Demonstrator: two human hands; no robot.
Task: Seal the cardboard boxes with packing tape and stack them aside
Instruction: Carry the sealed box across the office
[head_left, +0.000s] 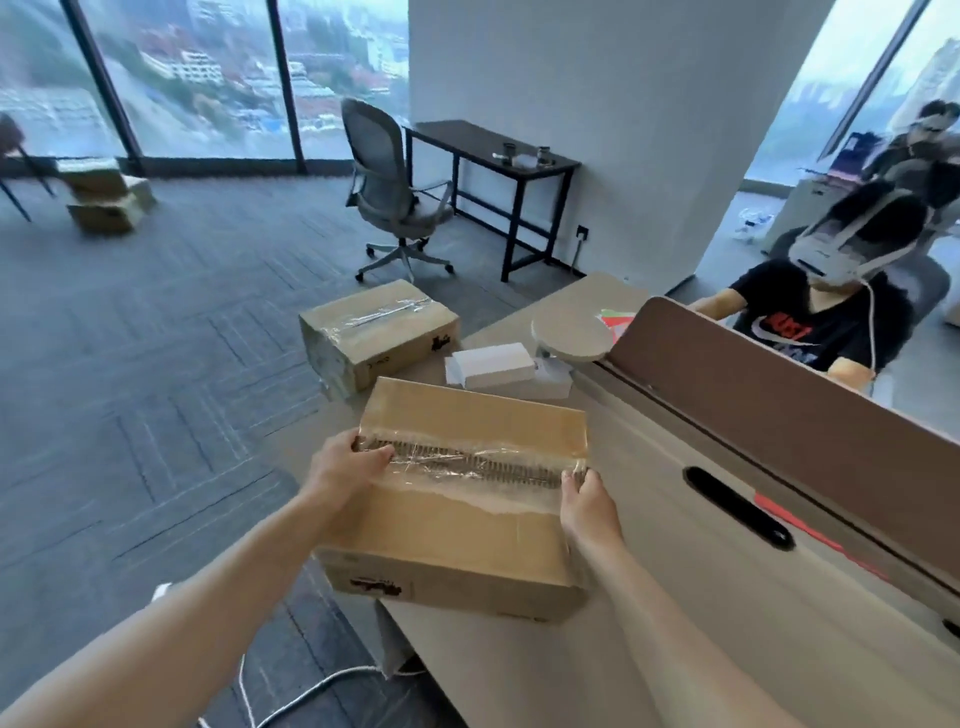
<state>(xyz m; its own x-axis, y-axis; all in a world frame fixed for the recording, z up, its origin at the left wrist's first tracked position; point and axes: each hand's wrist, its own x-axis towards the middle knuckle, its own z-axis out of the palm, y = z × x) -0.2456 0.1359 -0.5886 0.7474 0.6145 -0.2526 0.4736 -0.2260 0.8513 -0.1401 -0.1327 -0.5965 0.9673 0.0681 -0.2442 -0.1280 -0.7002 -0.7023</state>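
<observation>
At the beige desk's corner, a closed, clear-taped brown cardboard box is gripped at its seam ends by the left hand and, seemingly, the right hand.

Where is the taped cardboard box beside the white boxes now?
In the head view, the taped brown cardboard box lies left of centre at the beige desk's far edge, beyond the held cardboard box and left of the white boxes.
</observation>
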